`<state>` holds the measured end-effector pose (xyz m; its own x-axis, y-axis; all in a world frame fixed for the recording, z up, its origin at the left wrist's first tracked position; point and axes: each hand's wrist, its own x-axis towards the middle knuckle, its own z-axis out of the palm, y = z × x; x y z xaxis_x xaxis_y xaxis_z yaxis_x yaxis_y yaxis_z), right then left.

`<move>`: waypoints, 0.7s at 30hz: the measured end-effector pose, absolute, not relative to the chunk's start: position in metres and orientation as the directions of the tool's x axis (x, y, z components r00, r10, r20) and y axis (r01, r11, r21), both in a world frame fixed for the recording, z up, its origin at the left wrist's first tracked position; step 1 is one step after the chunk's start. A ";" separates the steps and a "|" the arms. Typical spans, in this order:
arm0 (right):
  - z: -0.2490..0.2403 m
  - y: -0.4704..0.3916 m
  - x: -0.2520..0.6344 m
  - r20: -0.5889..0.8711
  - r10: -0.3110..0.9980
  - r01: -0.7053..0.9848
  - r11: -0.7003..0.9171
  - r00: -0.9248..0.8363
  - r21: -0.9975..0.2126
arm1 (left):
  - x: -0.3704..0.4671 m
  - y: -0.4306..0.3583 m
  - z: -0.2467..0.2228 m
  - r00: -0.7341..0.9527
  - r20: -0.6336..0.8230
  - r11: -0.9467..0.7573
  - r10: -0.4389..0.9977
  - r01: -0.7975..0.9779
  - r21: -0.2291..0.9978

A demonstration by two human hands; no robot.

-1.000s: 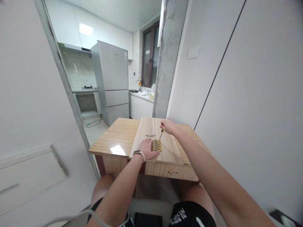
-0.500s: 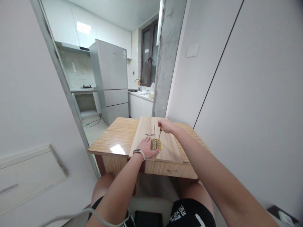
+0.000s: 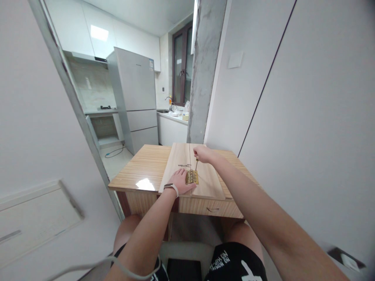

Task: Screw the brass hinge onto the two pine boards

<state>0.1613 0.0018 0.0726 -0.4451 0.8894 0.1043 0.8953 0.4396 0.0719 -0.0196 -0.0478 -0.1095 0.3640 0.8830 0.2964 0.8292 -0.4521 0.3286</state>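
A brass hinge (image 3: 192, 177) lies spread over the seam between two pale wooden boards (image 3: 209, 185). My left hand (image 3: 181, 182) lies flat with its fingers stretched over the left board, against the hinge's left leaf, the thumb along its near edge. Gripped from above in my right hand (image 3: 203, 154) is a screwdriver (image 3: 196, 164); its shaft points down to the far edge of the hinge's right leaf. The tip and any screw under it are too small to make out. Just beyond my left fingers lie several small screws (image 3: 184, 165) on the boards.
Beneath the boards stands a striped wooden desk (image 3: 140, 166) with a drawer handle (image 3: 212, 209) in front. A wall (image 3: 293, 117) rises close on the right. Beyond the doorway are a grey refrigerator (image 3: 137, 86) and a kitchen counter (image 3: 172, 127). A pale cable (image 3: 88, 269) crosses at lower left.
The view has shifted slightly. My left hand stays against the hinge, and my right hand keeps its grip on the screwdriver at nearly the same spot, its wrist turned a little.
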 end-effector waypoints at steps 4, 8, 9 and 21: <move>0.074 0.004 0.162 0.029 0.874 0.873 0.484 -0.486 0.064 | -0.020 -0.048 -0.109 0.366 0.311 -0.455 0.877 0.841 0.292; 0.080 0.002 0.162 0.000 0.888 0.887 0.459 -0.459 0.050 | -0.020 -0.049 -0.108 0.368 0.313 -0.455 0.876 0.844 0.282; 0.082 0.000 0.162 -0.005 0.894 0.892 0.448 -0.449 0.051 | -0.020 -0.049 -0.108 0.367 0.310 -0.454 0.877 0.845 0.283; 0.084 -0.005 0.164 0.009 0.915 0.910 0.401 -0.404 0.105 | -0.019 -0.050 -0.108 0.366 0.290 -0.446 0.884 0.847 0.290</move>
<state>0.1645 -0.0048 0.0842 -0.4045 0.9145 0.0088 0.9098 0.4014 0.1053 -0.0193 -0.0495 -0.1076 0.3659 0.8842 0.2902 0.8468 -0.4457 0.2903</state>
